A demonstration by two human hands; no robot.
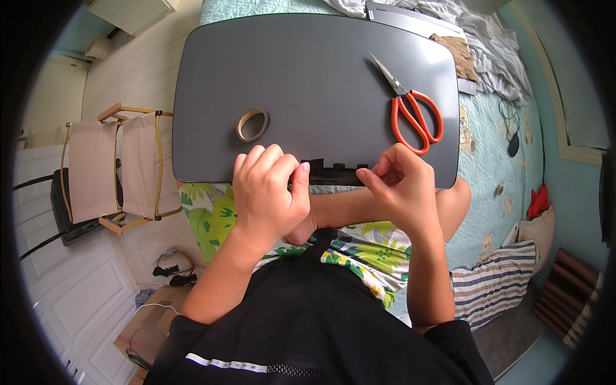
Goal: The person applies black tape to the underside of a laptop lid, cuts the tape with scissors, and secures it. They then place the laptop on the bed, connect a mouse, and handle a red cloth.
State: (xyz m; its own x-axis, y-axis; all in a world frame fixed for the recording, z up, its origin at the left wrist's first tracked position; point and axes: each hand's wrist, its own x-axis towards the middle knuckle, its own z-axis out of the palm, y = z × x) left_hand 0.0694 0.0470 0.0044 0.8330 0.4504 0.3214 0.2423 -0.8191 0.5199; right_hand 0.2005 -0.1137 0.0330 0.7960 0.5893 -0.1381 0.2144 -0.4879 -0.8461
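Note:
My left hand (268,192) is closed at the near edge of a dark grey table (301,77), its thumb against the left end of a thin black strip (333,174). The right end of that strip is pinched between thumb and fingers of my right hand (404,183). Small black pieces stick up along the strip's far side; what it is exactly I cannot make out. Beyond my left hand a roll of tape (265,124) with a brown core stands on its side. Scissors (417,119) with red-orange handles lie beyond my right hand, blades pointing away.
The table stands on a bed with a light blue quilt (494,167). A laptop-like silver panel (417,22) and a brown cloth (455,54) lie past its far right corner. A folding chair (96,167) is at the left, a striped pillow (494,285) at the right.

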